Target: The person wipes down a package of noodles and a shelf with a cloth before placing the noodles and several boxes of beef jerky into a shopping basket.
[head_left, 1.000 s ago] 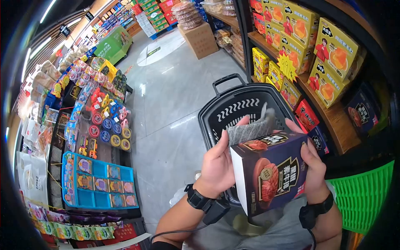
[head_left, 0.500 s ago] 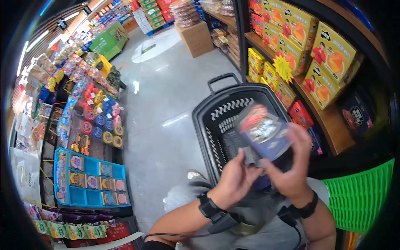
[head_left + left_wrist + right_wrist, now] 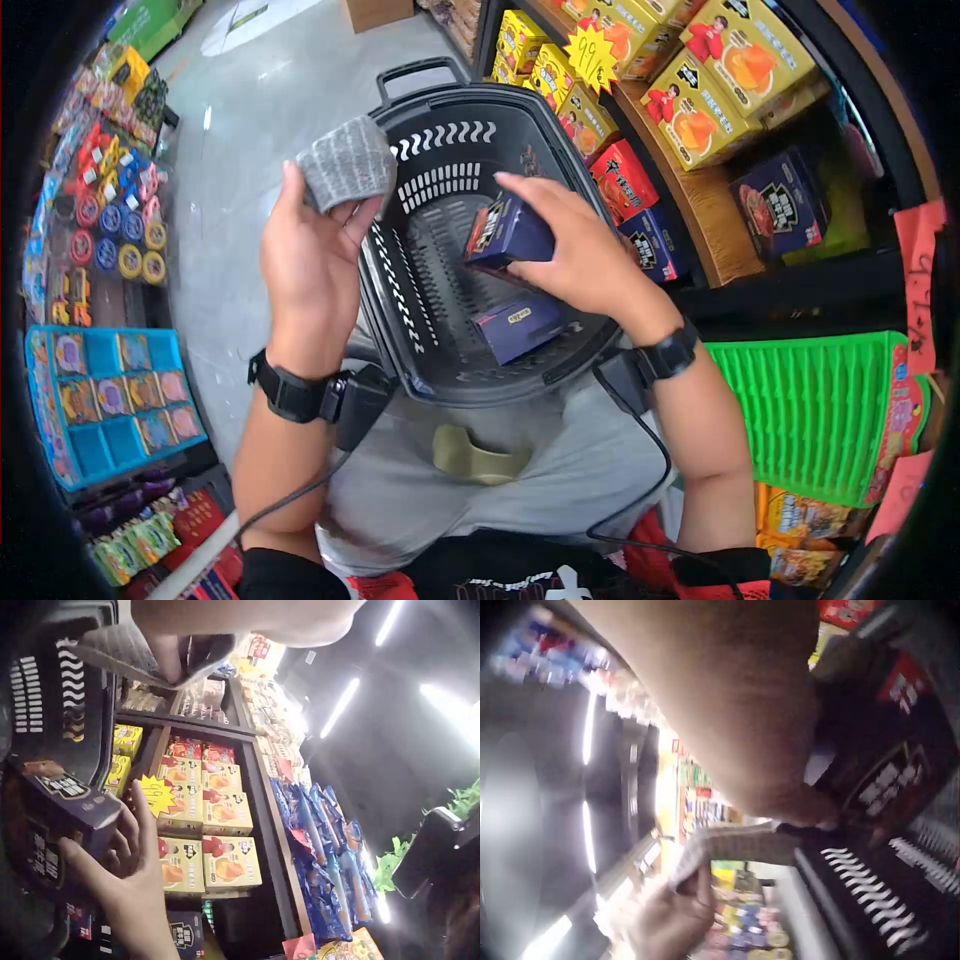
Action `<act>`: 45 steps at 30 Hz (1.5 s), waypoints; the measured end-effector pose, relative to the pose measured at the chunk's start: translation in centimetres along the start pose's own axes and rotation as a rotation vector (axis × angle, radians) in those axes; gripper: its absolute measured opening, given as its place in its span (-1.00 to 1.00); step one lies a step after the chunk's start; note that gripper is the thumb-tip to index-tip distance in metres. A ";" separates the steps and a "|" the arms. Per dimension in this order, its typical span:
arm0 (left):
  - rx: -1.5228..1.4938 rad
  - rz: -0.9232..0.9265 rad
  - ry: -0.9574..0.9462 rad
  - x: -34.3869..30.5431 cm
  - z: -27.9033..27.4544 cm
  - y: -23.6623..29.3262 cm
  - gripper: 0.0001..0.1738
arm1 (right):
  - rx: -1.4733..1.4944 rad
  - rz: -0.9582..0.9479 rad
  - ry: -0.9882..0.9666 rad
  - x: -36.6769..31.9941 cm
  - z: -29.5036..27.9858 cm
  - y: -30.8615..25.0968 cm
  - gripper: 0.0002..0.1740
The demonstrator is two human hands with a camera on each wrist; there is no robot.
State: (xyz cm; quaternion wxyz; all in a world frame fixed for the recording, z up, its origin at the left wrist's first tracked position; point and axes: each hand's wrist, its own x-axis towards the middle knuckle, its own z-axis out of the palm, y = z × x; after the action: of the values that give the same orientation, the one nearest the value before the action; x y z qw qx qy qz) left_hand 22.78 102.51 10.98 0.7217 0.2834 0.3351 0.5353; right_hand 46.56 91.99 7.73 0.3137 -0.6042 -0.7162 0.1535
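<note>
R hand (image 3: pixel 585 250) pinches dark-blue cardboard box (image 3: pixel 515 232) btwn thumb & fingers, over black plastic basket (image 3: pixel 470 394); L hand (image 3: pixel 312 265) pinches grey ribbed cloth (image 3: pixel 350 165).

Black straps (image 3: pixel 290 393) circle both wrists, each bearing a boxy black module (image 3: pixel 362 405) with a thin dark cable (image 3: pixel 287 498). Black sleeves (image 3: pixel 285 575) top the forearms. Pale grey trousers (image 3: pixel 385 500) meet a black garment (image 3: pixel 500 550) with red areas and white markings.

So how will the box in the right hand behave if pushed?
The box is likely stiff: its edges look straight in the grip of the right hand. With flat faces, it should slide rather than roll.
</note>
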 end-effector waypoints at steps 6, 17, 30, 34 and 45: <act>-0.036 -0.116 0.083 1.2 -0.1 -0.7 -0.50 | -0.173 -0.122 -0.341 3.3 4.1 2.1 -0.19; -0.064 -0.038 0.144 2.0 0.0 -0.6 -0.52 | -0.257 -0.095 -0.892 2.9 21.5 14.3 -0.36; -0.094 -0.105 0.145 2.5 -2.4 -0.7 -0.55 | -0.134 0.051 -0.858 2.3 20.8 12.9 -0.60; -0.115 -0.176 0.048 1.4 -1.2 -1.4 -0.54 | -0.137 0.065 -0.393 4.8 7.3 5.4 -0.63; -0.071 -0.216 0.001 -1.0 1.7 -2.6 -0.51 | -1.211 1.022 0.408 -2.7 -17.9 5.2 -0.42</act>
State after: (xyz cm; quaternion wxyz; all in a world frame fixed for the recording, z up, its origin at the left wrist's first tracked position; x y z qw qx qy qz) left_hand 25.43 100.83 10.22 0.7847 0.2194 0.3447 0.4661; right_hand 62.18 87.68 17.44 -0.0514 -0.9369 -0.2401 -0.2489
